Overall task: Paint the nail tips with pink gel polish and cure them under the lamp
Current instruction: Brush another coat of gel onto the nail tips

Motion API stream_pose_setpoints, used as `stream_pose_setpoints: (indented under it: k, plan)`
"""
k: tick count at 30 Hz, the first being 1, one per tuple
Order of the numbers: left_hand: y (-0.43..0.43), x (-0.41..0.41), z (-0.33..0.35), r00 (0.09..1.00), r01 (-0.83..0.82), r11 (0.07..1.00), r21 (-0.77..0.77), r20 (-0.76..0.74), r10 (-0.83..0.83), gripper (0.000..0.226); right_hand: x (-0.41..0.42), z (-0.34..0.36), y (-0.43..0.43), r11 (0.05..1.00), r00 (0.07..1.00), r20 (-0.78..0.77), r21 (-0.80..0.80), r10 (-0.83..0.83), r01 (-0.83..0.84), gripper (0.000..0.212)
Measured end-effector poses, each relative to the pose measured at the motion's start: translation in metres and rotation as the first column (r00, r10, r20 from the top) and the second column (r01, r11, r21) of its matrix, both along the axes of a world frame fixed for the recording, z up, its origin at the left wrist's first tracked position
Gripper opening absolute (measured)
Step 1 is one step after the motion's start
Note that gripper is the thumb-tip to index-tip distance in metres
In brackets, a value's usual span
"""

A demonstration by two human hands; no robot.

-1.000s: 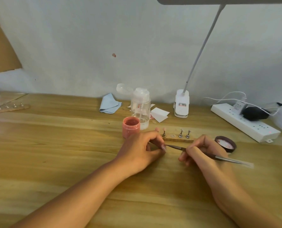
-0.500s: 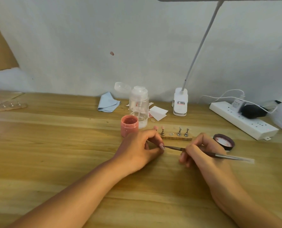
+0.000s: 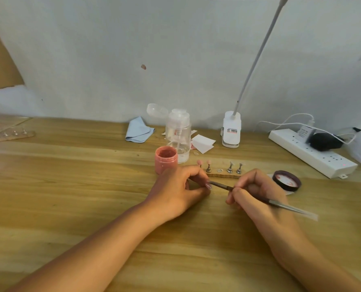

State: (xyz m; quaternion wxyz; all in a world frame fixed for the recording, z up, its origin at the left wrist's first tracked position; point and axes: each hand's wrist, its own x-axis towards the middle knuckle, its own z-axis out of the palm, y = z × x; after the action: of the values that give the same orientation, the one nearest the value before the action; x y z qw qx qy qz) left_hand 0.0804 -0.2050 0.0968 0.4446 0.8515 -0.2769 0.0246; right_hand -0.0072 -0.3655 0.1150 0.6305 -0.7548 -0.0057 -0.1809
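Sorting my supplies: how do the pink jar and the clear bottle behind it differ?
The pink jar is short and opaque; the clear bottle is taller and see-through. The jar is open, showing polish; the bottle carries a pump top with its cap flipped back. Both stand upright on the table.

The tabletop (image 3: pixel 70 186) is light yellow-brown with darker streaked grain; the open jar (image 3: pixel 166 164) is salmon pink, its polish (image 3: pixel 166 153) deeper pink; two standing nail tips (image 3: pixel 208 161) are pale pink; the brush (image 3: pixel 285 206) runs dark brown to silver-grey; the lid (image 3: pixel 287 180) is dark maroon, whitish-pink inside; the cloth (image 3: pixel 139 130) is pale blue; the power strip (image 3: pixel 310 154) white, its plug (image 3: pixel 324 142) black; the wall (image 3: pixel 175 49) greyish white with one reddish spot (image 3: pixel 143 67).
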Motion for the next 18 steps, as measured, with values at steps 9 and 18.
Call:
stream_pose_setpoints:
  k: [9, 18]
  plan:
    - [-0.0006, -0.0009, 0.0022, 1.0, 0.002, 1.0, -0.001, -0.003, -0.002, 0.021, -0.0015, 0.0001, -0.0022, 1.0, 1.0, 0.001, -0.026, -0.008, 0.008, 0.013]
    - [-0.0011, -0.0007, 0.0028, 1.0, 0.019, 1.0, -0.021, -0.002, -0.019, 0.022, -0.0032, 0.0026, -0.0012, 0.999, 1.0, 0.006, -0.045, -0.03, 0.03, 0.016]
